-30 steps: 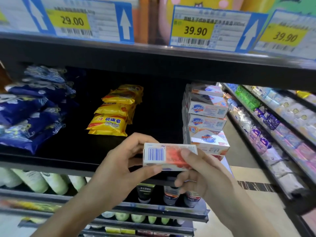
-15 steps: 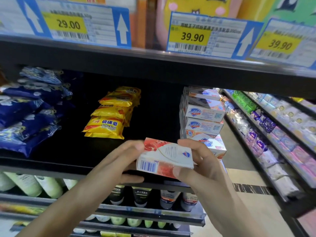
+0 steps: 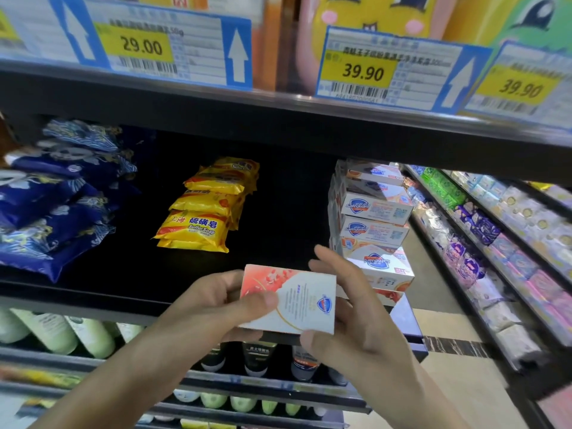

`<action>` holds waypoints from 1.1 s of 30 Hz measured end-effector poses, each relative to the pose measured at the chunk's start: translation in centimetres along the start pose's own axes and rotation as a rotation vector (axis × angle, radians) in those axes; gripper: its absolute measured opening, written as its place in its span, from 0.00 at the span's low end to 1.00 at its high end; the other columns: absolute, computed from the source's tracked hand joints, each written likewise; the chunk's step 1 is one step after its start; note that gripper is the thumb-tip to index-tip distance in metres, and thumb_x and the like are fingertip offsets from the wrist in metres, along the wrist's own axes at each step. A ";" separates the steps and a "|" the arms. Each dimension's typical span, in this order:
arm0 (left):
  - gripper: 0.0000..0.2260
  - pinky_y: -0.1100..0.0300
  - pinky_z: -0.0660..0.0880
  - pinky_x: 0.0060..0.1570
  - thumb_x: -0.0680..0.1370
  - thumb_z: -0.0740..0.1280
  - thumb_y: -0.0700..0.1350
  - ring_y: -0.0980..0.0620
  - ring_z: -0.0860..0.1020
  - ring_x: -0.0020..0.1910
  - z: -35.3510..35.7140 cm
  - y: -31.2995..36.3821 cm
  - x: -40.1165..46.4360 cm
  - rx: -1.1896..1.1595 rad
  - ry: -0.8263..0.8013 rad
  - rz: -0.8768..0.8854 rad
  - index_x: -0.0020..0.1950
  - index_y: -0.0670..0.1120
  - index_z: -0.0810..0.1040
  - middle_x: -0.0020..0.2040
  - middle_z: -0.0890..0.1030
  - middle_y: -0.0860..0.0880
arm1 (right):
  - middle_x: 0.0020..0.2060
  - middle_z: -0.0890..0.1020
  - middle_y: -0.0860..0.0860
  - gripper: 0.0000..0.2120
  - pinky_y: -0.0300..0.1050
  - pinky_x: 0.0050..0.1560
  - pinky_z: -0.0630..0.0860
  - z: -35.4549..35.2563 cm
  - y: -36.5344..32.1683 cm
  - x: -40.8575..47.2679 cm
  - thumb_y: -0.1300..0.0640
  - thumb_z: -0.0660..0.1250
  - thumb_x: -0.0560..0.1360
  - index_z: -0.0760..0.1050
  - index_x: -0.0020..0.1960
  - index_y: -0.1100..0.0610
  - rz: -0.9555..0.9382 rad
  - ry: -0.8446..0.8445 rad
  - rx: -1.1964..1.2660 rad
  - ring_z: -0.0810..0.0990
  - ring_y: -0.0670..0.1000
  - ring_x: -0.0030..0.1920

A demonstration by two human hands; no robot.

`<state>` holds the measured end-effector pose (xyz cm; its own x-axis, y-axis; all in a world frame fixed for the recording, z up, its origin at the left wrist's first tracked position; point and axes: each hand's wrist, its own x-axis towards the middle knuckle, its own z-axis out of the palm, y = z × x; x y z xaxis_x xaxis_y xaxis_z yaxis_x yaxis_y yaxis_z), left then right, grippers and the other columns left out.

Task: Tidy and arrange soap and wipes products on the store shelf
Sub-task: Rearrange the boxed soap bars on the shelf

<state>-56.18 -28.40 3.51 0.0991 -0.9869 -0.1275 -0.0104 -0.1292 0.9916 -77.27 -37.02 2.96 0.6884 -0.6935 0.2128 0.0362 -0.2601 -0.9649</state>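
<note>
Head view shows both my hands clamped on one soap box (image 3: 289, 300), held in the air just in front of the shelf (image 3: 130, 292) edge. My left hand (image 3: 213, 308) has its thumb across the box's face and fingers curled behind; my right hand (image 3: 349, 311) pinches the right end, thumb at the lower corner. The box is tilted, its face toward me.

Beside it to the right stands the box stack (image 3: 373, 224), leaning and uneven, its lowest boxes near the shelf's lip. I judge that the main risk: if I push this box in against that stack, the upper boxes could slide off. My right knuckles are close to it too. The yellow packs (image 3: 204, 212) sit well apart.
</note>
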 end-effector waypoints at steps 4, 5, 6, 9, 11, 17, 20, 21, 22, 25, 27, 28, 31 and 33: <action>0.15 0.62 0.79 0.61 0.78 0.75 0.47 0.51 0.83 0.63 -0.3 0.1 -0.4 0.016 0.016 0.109 0.63 0.58 0.83 0.62 0.85 0.51 | 0.64 0.77 0.33 0.27 0.37 0.53 0.80 0.6 -0.6 0.4 0.36 0.73 0.72 0.69 0.69 0.28 0.059 0.176 -0.066 0.81 0.42 0.60; 0.16 0.65 0.78 0.60 0.77 0.75 0.46 0.52 0.83 0.63 -0.4 0.0 -0.5 0.022 0.023 0.128 0.63 0.58 0.83 0.62 0.85 0.51 | 0.60 0.80 0.34 0.22 0.34 0.50 0.80 0.6 -0.8 0.6 0.31 0.71 0.71 0.73 0.64 0.28 0.105 0.233 -0.065 0.82 0.39 0.56; 0.16 0.67 0.78 0.60 0.76 0.75 0.46 0.52 0.83 0.62 -0.5 0.0 -0.5 0.032 0.030 0.146 0.62 0.59 0.83 0.62 0.85 0.51 | 0.56 0.82 0.35 0.20 0.32 0.47 0.79 0.5 -1.0 0.8 0.26 0.68 0.70 0.75 0.60 0.29 0.159 0.264 -0.076 0.83 0.38 0.52; 0.17 0.68 0.78 0.59 0.75 0.76 0.45 0.53 0.83 0.62 -0.6 -0.2 -0.6 0.065 0.046 0.200 0.61 0.60 0.83 0.61 0.86 0.52 | 0.46 0.86 0.41 0.24 0.40 0.40 0.83 0.3 -1.1 1.2 0.22 0.61 0.66 0.79 0.54 0.34 0.302 0.221 -0.062 0.84 0.42 0.42; 0.17 0.68 0.78 0.57 0.74 0.77 0.45 0.54 0.83 0.62 -0.7 -0.4 -0.6 0.074 0.062 0.233 0.60 0.60 0.83 0.61 0.86 0.52 | 0.47 0.87 0.45 0.23 0.47 0.39 0.83 0.4 -1.3 1.4 0.26 0.65 0.67 0.82 0.54 0.38 0.366 0.157 0.060 0.85 0.50 0.39; 0.18 0.62 0.80 0.55 0.75 0.79 0.46 0.53 0.82 0.63 -1.0 -1.5 -0.6 0.196 0.084 0.278 0.62 0.60 0.81 0.62 0.85 0.51 | 0.52 0.87 0.56 0.19 0.46 0.36 0.80 0.8 -0.9 1.6 0.43 0.75 0.69 0.85 0.56 0.50 0.389 0.100 0.291 0.81 0.53 0.36; 0.28 0.59 0.79 0.59 0.72 0.78 0.61 0.56 0.78 0.68 -1.9 -1.8 -0.8 0.312 0.014 0.235 0.70 0.64 0.75 0.67 0.80 0.58 | 0.50 0.87 0.58 0.22 0.47 0.45 0.84 0.7 -0.1 1.4 0.51 0.80 0.67 0.83 0.60 0.51 0.365 0.181 0.331 0.87 0.55 0.46; 0.31 0.59 0.78 0.61 0.71 0.76 0.66 0.59 0.76 0.69 -2.1 -1.7 -0.8 0.361 -0.021 0.216 0.72 0.65 0.72 0.69 0.78 0.60 | 0.51 0.87 0.57 0.20 0.48 0.47 0.85 0.6 0.1 1.4 0.55 0.80 0.70 0.82 0.61 0.51 0.351 0.194 0.321 0.88 0.55 0.50; 0.32 0.59 0.77 0.62 0.71 0.74 0.71 0.62 0.75 0.69 -2.2 -1.5 -0.8 0.415 -0.036 0.213 0.73 0.66 0.71 0.70 0.76 0.63 | 0.52 0.87 0.55 0.18 0.51 0.51 0.85 0.6 0.1 1.4 0.60 0.78 0.74 0.81 0.62 0.50 0.340 0.192 0.300 0.87 0.56 0.53; 0.30 0.58 0.79 0.59 0.70 0.71 0.74 0.61 0.78 0.65 -2.2 -0.9 -0.1 0.602 0.005 0.284 0.70 0.69 0.72 0.67 0.77 0.65 | 0.54 0.86 0.52 0.22 0.54 0.57 0.83 0.7 0.2 1.2 0.61 0.76 0.71 0.80 0.62 0.46 0.297 0.152 0.197 0.86 0.54 0.55; 0.27 0.63 0.80 0.53 0.72 0.72 0.71 0.62 0.80 0.60 -2.1 -0.2 0.4 0.659 -0.029 0.296 0.70 0.70 0.71 0.63 0.79 0.65 | 0.55 0.86 0.50 0.24 0.53 0.56 0.83 0.8 0.3 1.2 0.59 0.74 0.68 0.79 0.61 0.42 0.239 0.119 0.110 0.85 0.53 0.55; 0.27 0.65 0.79 0.50 0.72 0.72 0.70 0.63 0.79 0.59 -2.2 0.0 0.6 0.689 -0.038 0.293 0.70 0.70 0.71 0.62 0.79 0.65 | 0.55 0.85 0.49 0.24 0.53 0.56 0.83 0.9 0.3 1.2 0.59 0.73 0.68 0.78 0.60 0.39 0.213 0.097 0.068 0.85 0.53 0.56; 0.27 0.66 0.78 0.44 0.71 0.73 0.69 0.69 0.76 0.58 -2.5 0.6 1.3 0.802 -0.023 0.304 0.69 0.73 0.70 0.61 0.76 0.69 | 0.58 0.84 0.45 0.28 0.52 0.57 0.82 0.8 0.4 1.0 0.60 0.73 0.69 0.76 0.63 0.37 0.191 0.054 0.027 0.84 0.51 0.56; 0.26 0.65 0.78 0.45 0.72 0.74 0.67 0.69 0.76 0.58 -2.6 0.8 2.1 0.829 -0.023 0.293 0.68 0.74 0.70 0.61 0.75 0.70 | 0.60 0.82 0.39 0.30 0.46 0.54 0.82 0.5 0.7 0.7 0.59 0.77 0.71 0.74 0.67 0.36 0.208 0.090 -0.018 0.85 0.49 0.55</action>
<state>-53.39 -30.30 4.10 -0.0409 -0.9920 0.1196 -0.7525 0.1093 0.6495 -76.36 -37.38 2.39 0.6122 -0.7903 0.0230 -0.1132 -0.1164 -0.9867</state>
